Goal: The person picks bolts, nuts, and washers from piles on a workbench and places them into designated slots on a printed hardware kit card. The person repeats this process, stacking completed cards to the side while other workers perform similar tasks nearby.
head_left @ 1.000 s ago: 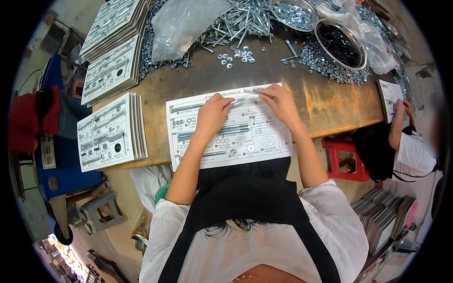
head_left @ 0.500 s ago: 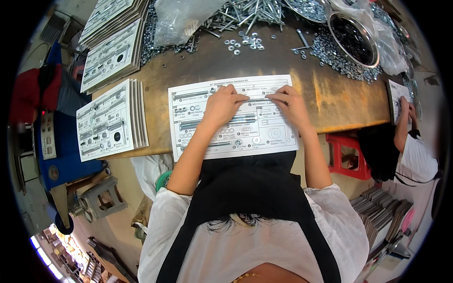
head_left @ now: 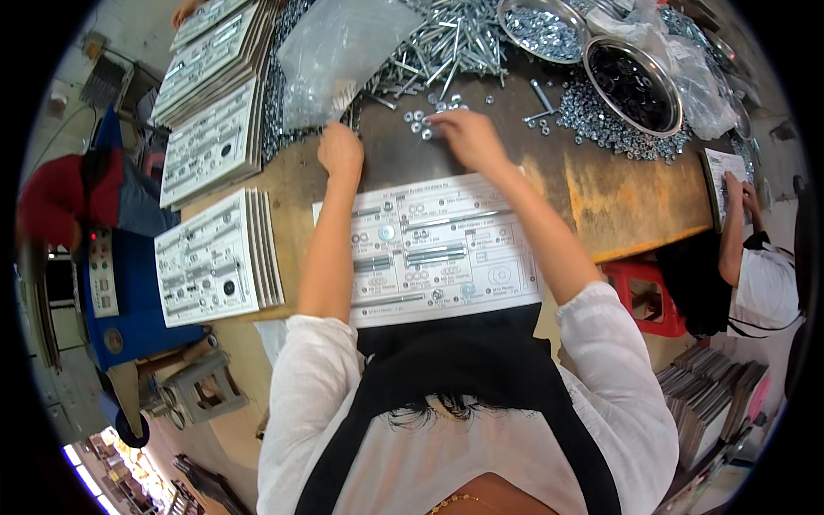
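We are picking nuts [head_left: 422,124] off the tabletop [head_left: 601,193]: right hand [head_left: 463,137] pinches among them, left hand [head_left: 341,153] is fisted and seemingly empty beside the bag [head_left: 343,51]; next, seat them carefully on the card [head_left: 438,253].

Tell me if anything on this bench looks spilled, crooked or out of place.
Loose nuts lie heaped on the bare wooden bench beside the steel bowl rather than in it, and long bolts are strewn in a tangle. The right hand picks among scattered nuts. The printed card lies square.

hands [head_left: 403,146] off card [head_left: 438,249] — at nuts [head_left: 425,124]
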`<state>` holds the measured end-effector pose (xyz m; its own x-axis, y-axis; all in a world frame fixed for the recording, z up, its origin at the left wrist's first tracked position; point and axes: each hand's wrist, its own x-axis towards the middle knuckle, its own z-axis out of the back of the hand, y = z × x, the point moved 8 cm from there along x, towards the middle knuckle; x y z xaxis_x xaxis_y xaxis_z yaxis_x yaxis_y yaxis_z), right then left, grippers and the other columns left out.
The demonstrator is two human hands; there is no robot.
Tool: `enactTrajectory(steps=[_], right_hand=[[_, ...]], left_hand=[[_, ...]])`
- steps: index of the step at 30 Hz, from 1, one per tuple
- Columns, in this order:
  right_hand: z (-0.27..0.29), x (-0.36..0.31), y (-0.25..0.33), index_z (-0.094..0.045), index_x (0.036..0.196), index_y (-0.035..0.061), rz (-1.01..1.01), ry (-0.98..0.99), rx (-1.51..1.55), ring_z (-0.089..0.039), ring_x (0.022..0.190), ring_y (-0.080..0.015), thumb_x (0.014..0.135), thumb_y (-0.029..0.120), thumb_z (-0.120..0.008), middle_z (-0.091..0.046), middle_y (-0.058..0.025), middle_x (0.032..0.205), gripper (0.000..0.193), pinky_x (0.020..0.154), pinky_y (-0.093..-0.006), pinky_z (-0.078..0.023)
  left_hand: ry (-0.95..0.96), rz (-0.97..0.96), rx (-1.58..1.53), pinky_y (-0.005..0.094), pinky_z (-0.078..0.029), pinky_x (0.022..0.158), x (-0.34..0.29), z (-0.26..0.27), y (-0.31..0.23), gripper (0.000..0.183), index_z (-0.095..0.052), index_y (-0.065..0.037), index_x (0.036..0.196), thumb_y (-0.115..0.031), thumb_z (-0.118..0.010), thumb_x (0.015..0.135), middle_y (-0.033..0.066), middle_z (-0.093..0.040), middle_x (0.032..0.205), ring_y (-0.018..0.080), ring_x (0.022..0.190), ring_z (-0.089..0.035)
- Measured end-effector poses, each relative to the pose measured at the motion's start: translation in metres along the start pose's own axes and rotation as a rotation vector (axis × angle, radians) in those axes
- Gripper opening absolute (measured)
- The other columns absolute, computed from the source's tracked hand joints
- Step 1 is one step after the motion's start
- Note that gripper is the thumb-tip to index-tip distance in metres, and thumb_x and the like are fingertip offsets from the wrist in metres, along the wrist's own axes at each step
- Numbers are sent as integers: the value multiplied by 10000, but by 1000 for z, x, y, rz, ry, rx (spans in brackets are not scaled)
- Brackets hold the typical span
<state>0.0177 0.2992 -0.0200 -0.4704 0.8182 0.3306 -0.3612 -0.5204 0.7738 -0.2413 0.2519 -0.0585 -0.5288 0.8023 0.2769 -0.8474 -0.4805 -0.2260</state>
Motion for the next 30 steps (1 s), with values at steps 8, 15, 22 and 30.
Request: enactTrajectory(steps=[8,15,22,30], right_hand=[[-112,88,-14,-604,1051,23,-37,-107,-521,-681,967,-345,843,137,-668,-660,-162,999,245,819,-462,-558],[-78,84,-35,-766,906,24,-455,103,-398,-724,929,-339,798,216,-675,-731,-233,949,238,825,-423,-575],[73,-59,-3,-746,981,69,-89,65,-205,-657,825,-301,853,95,-704,-650,-107,882,137,738,-367,-516],[90,-128,-14,-754,983,92,-146,31,-260,-649,836,-304,839,85,-723,-640,-86,934,148,754,-389,-525]], left_hand=[[373,-11,-34,510,-537,864,-26,8,7,356,-603,4,1054,-265,-687,837,258,-695,1055,425,1001,-679],[286,57,-97,488,-543,852,-22,15,13,277,-680,-12,927,-277,-699,846,218,-719,980,392,980,-692],[395,-440,-458,413,-500,773,-104,70,-41,113,-726,-98,903,-190,-717,838,79,-691,893,282,858,-663],[324,-638,-267,378,-435,796,-142,54,-78,104,-726,-104,888,-189,-732,829,31,-659,864,244,864,-610]])
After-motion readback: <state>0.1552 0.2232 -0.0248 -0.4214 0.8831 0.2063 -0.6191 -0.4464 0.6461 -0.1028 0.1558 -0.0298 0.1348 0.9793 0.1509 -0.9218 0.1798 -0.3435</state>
